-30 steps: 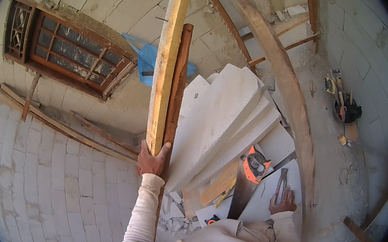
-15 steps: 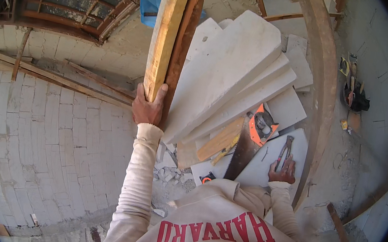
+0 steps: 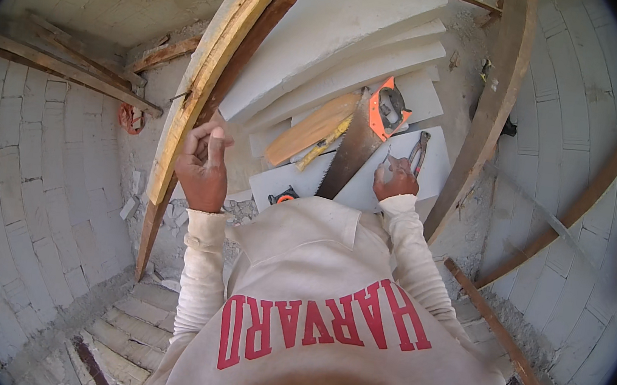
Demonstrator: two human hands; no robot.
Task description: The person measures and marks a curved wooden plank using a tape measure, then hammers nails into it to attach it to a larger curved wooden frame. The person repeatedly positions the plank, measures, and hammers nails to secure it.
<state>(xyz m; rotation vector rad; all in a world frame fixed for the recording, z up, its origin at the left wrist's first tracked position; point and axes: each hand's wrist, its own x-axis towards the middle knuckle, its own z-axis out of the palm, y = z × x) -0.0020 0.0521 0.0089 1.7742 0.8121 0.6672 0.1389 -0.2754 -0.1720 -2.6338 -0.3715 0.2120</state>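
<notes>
My left hand is raised beside a long yellowish timber, thumb up and fingers loosely bent, with nothing visible in it. A nail sticks out of that timber's side. My right hand is over a white slab, its fingertips pinched at the lower end of a thin nail. Pincers lie right beside that hand. To its left is a handsaw with an orange and black handle. A tape measure sits near my shirt.
Stacked white slabs lean ahead of me. A wooden board and a yellow tool lie by the saw. A curved-looking timber rises on the right. More timbers rest along the left block wall, near an orange-red coil.
My left hand has let go of the timber, which now leans lower and further left. My right hand has left the pincers' handles and moved to the nail. The view has shifted.
</notes>
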